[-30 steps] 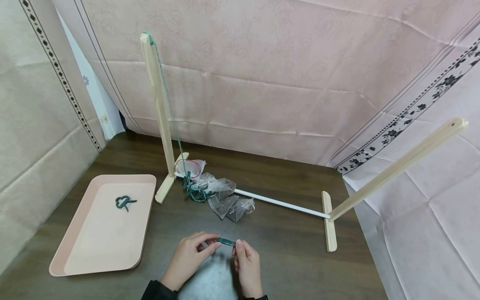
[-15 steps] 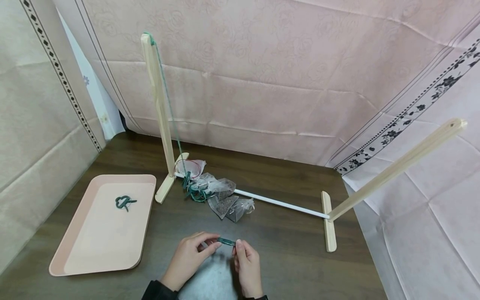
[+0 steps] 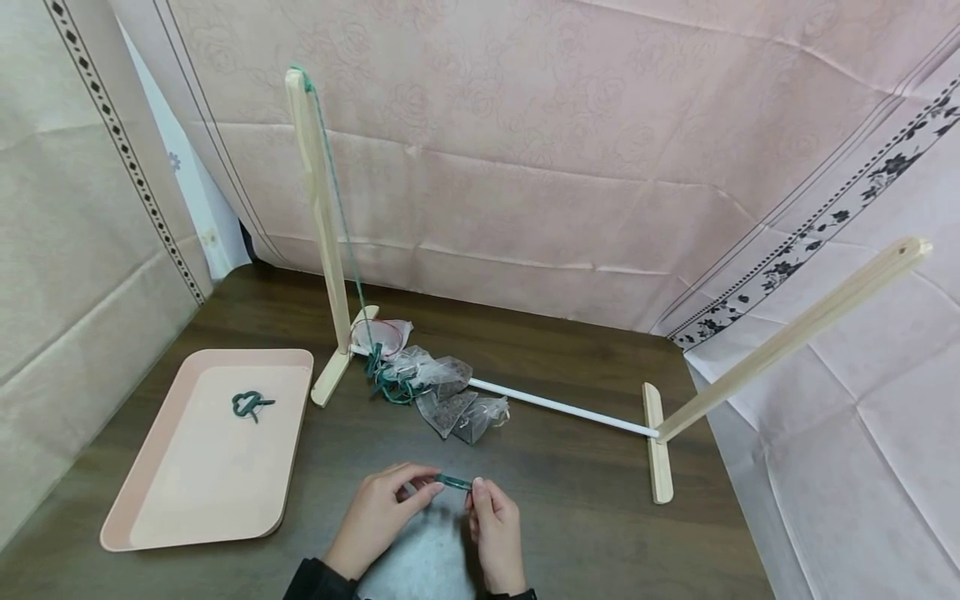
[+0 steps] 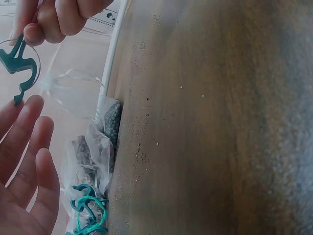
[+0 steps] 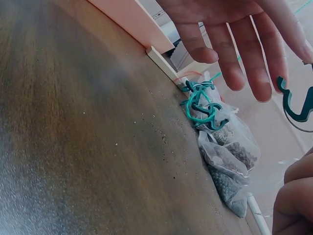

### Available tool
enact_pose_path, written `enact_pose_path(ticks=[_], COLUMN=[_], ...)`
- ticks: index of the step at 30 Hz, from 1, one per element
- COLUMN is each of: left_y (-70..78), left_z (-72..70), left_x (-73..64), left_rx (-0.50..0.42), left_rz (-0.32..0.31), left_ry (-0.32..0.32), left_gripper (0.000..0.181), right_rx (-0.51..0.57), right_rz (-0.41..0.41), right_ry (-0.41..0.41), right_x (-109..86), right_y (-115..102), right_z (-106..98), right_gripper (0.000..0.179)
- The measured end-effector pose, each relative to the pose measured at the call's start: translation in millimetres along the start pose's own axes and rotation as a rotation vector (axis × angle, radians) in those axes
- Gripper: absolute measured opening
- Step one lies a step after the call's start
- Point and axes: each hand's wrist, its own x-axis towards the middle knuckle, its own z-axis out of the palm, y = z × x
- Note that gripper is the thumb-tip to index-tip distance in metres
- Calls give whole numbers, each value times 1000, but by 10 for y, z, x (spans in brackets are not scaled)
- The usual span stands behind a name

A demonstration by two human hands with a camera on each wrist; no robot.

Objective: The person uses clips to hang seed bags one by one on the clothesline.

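Observation:
A small green plastic clip (image 3: pixel 453 482) with a thin wire ring, plain in the left wrist view, is held level between both hands above the near part of the table. My left hand (image 3: pixel 386 517) holds its hooked end between thumb and fingertips; the other fingers are spread in the left wrist view. At its other end, my right hand (image 3: pixel 495 533) pinches the clip, with the remaining fingers curled in. A similar green clip (image 3: pixel 249 406) lies on the pink tray (image 3: pixel 157 442) at the left.
Behind the hands lie clear bags (image 3: pixel 450 408) of dark bits and a tangle of green cord and clips (image 3: pixel 393 386). A white rod (image 3: pixel 562 398) joins two wooden posts; green cord (image 3: pixel 337 192) hangs from the left post (image 3: pixel 318 192). The right post (image 3: pixel 795 337) leans outward.
Both hands and the clip hold almost the same position throughout. The head view shifts very slightly.

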Motion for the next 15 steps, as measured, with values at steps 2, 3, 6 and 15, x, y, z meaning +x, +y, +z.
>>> enact_pose_path(ticks=[2,3,6,15], left_y=[-2,-5,-18,-52], left_z=[-2,-2,-3,-28], left_x=[-5,-8,-17,-39], left_rx=[9,15,25,40], left_rz=[4,5,-6,-45], left_ry=[1,0,-17,-54], left_gripper=[30,30,32,35], right_rx=[-30,-45,-103,-163], right_rz=[44,69,115,79], right_ry=[1,1,-14,10], right_x=[-4,-5,-5,-33], right_y=[-18,-25,-32,7], right_z=[3,5,18,31], right_gripper=[36,37,39,36])
